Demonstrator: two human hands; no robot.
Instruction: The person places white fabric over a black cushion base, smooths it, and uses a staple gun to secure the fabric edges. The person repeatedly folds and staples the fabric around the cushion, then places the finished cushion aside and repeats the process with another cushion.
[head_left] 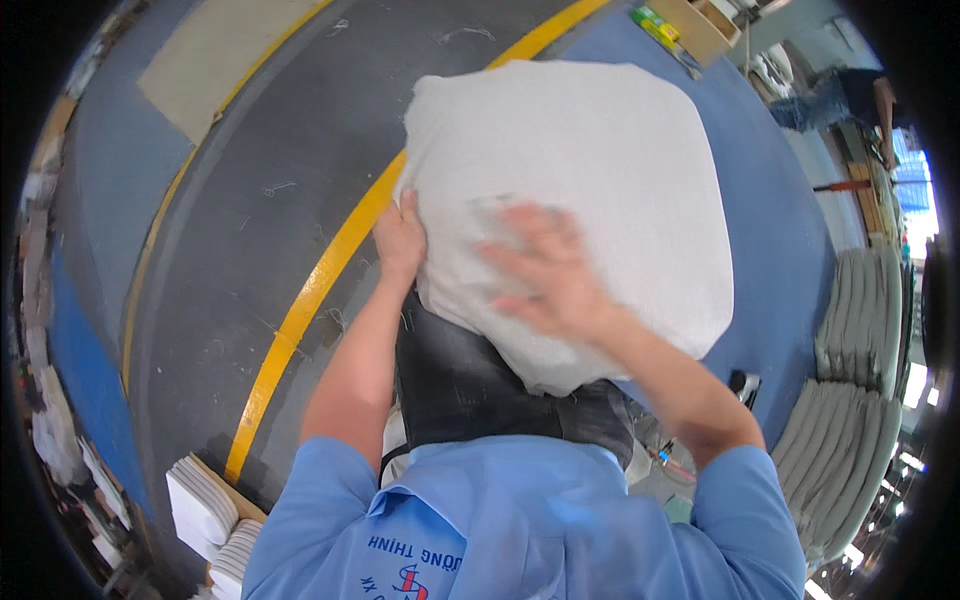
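Observation:
A large, rounded-square seat cushion in pale grey-white fabric lies across my lap. Along its left edge, my left hand grips the cushion's side, thumb showing and the other fingers partly hidden by the fabric. My right hand is over the lower left part of the cushion's face, fingers spread and blurred by motion. Nothing shows in that hand, and whether it touches the cloth I cannot tell. The fabric looks creased along the left and lower edges.
Stacked grey cushions stand at the right. At lower left are stacked white padded pieces. An open box sits at the far right beside a green-yellow packet. Another person is at upper right. A yellow line crosses the grey floor.

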